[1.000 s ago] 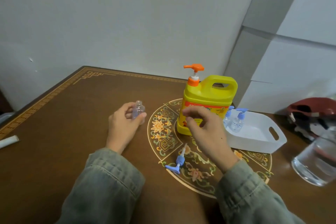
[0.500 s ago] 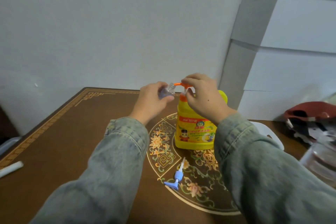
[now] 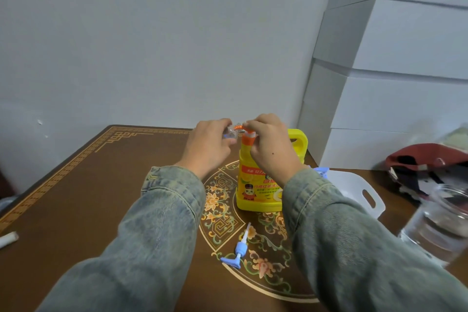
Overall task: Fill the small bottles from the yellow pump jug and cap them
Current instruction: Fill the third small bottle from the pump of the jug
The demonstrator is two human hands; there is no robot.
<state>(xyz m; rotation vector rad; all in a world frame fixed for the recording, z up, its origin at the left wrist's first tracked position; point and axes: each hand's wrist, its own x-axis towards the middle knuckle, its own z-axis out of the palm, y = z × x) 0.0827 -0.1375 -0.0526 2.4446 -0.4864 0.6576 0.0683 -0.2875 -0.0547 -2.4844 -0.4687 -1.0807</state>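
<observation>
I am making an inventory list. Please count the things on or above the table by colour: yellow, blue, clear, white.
Yellow: 1, the pump jug
Blue: 1, the loose pump cap; another blue piece behind the right sleeve is mostly hidden, not counted
Clear: 2, the small bottle and the glass jar
White: 1, the tray
Total: 5

Dim even light, soft focus, wide-angle distortion

Glossy yellow plastic jug point(image 3: 255, 185), polished wooden table point(image 3: 101, 185), denim sleeve point(image 3: 157, 223)
</observation>
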